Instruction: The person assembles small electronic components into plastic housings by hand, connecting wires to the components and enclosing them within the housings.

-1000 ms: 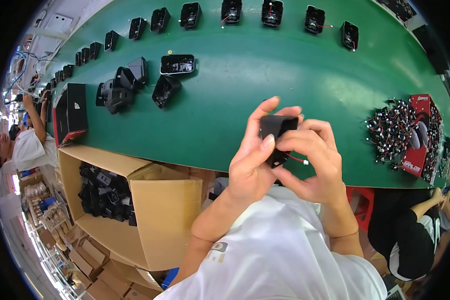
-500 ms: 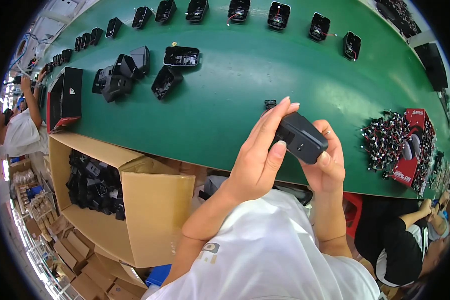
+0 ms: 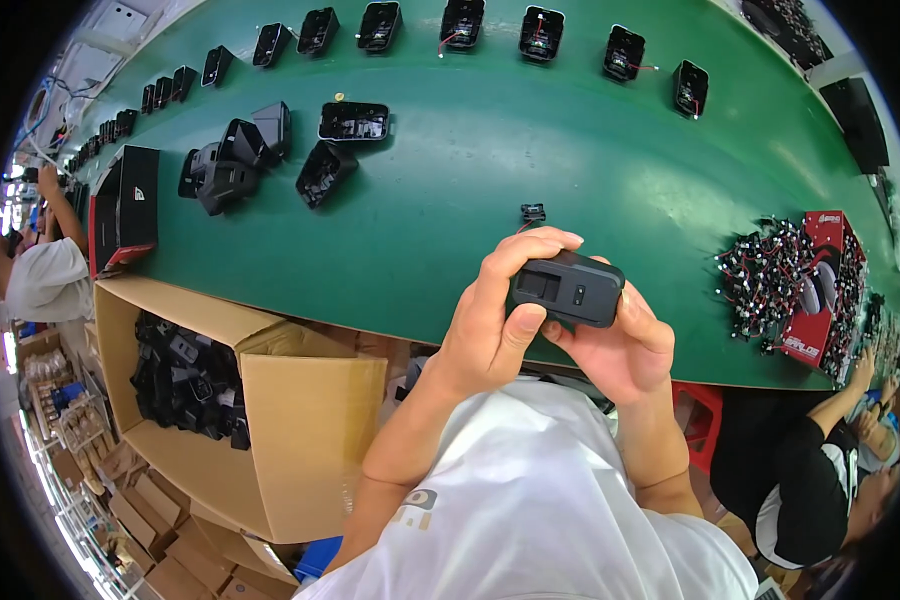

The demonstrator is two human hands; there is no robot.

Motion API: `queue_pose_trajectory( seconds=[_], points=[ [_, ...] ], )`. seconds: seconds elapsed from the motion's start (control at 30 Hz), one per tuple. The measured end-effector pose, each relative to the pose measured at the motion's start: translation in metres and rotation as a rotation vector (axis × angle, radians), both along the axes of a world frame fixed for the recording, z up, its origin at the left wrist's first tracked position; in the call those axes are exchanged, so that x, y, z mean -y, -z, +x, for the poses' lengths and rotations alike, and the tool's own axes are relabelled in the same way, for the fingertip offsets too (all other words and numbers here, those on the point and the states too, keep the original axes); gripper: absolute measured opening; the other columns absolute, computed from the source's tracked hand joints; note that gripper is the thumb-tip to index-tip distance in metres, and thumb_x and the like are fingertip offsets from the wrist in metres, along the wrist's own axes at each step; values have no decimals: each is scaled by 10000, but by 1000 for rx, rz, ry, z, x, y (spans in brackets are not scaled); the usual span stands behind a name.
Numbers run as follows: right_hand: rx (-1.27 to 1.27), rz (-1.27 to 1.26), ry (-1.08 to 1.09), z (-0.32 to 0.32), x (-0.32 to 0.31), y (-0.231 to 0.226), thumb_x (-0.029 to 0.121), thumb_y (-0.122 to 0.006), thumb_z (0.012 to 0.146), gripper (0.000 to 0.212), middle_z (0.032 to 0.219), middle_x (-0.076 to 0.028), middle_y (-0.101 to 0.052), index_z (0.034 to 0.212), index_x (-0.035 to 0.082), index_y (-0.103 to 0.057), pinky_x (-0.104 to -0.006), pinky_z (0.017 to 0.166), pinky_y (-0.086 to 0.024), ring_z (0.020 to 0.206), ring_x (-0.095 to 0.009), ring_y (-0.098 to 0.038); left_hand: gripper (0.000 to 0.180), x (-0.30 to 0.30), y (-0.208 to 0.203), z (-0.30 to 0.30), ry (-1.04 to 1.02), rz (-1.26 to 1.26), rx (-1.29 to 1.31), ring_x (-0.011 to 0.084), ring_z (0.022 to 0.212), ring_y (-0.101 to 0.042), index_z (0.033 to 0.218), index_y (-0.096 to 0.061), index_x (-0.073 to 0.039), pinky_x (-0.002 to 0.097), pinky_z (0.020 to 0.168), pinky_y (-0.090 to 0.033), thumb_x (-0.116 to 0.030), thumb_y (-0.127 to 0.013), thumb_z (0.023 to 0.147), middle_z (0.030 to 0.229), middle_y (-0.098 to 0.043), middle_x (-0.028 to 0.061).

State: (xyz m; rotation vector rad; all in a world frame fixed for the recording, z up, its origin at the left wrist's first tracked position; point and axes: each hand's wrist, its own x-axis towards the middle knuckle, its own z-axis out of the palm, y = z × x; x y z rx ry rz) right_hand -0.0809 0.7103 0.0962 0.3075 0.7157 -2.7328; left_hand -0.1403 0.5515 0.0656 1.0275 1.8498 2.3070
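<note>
Between both hands I hold a black plastic housing (image 3: pixel 598 291), its face with a rectangular recess and a small slot turned up. My left hand (image 3: pixel 490 325) grips its left end, thumb below and fingers over the top edge. My right hand (image 3: pixel 630 345) closes round the right end, with some fingers hidden behind the part. Just beyond the housing, a small black connector (image 3: pixel 533 212) with a thin red wire lies on the green table (image 3: pixel 450 170); where the wire ends is hidden by my left hand.
Open black housings (image 3: pixel 542 34) stand in a row along the far side. More black parts (image 3: pixel 232 170) lie at the left by a black-red box (image 3: pixel 127 205). A cardboard carton (image 3: pixel 315 430) of black pieces stands below. At right, wired connectors (image 3: pixel 765 275) are heaped; a co-worker (image 3: pixel 800 480) sits nearby.
The housing has turned from a slant to nearly level and shifted slightly left, its recessed face now more visible. My hands turned with it, and the connector beyond shows more fully.
</note>
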Motion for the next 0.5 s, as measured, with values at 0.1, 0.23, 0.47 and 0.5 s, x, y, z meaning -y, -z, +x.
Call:
queue_pose_trajectory(
  seconds=[0.1,0.23,0.47,0.5],
  points=[
    [43,-58,-18,-1,4,-5,273,-661,897,414,1212,-96,-529,1221,64,-508,-371,905,-482,1091,-191,-527,495,3,0,3,13,-1,99,316,1149,-566,1303,-385,9,434,987,-455,-402,-432,1032,1248,-541,260],
    [137,-6,-14,4,1,-10,239,-655,907,373,1191,-83,-546,1210,72,-517,-346,881,-479,1082,-173,-528,508,7,3,6,-23,-51,111,304,1120,-580,1301,-385,13,427,972,-466,-413,-438,1028,1230,-553,257],
    [120,59,-13,5,10,-10,234,-656,903,419,1147,-88,-558,1245,44,-505,-302,734,-464,958,-149,-515,526,11,7,5,-55,12,112,277,1060,-614,1301,-410,-3,390,928,-488,-444,-455,1018,1175,-606,210],
    [121,-19,-21,6,13,-11,244,-662,904,420,1120,-77,-559,1241,46,-508,-291,720,-457,914,-144,-507,528,11,7,4,-35,44,104,279,1066,-611,1301,-408,-6,394,927,-488,-447,-461,1016,1173,-604,210]
  ],
)
